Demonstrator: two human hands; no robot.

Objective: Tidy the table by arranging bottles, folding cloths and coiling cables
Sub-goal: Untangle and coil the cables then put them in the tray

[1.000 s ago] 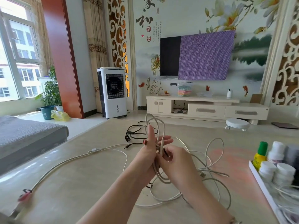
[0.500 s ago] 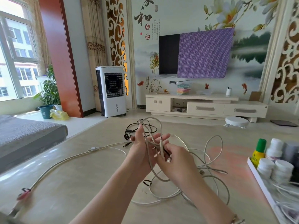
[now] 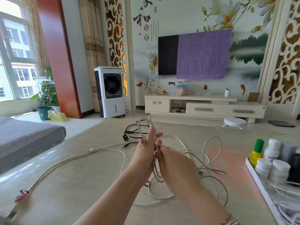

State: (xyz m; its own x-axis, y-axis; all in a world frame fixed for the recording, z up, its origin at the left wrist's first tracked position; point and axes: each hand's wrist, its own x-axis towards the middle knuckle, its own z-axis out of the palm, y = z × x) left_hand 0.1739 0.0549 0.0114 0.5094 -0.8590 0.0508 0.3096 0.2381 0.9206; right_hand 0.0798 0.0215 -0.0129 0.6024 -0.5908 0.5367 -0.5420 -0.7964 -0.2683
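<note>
The pale cable [image 3: 154, 161] hangs in loose loops between my hands above the table [image 3: 73, 176], its slack trailing to the right; I judge it light, limp and a little springy, best held at the gathered bundle. My left hand [image 3: 144, 153] holds the loops with fingers fairly straight, my right hand [image 3: 172, 161] pinches the strands. Bottles [image 3: 272, 163] stand in a tray [image 3: 259, 184] at right.

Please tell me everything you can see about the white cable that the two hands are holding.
The white cable is thin, pale grey-white and looks rubbery. Some turns are gathered into a long upright bundle, held between the left hand and the right hand. The rest trails loose, in uneven loops, on the beige table to the right.
</note>
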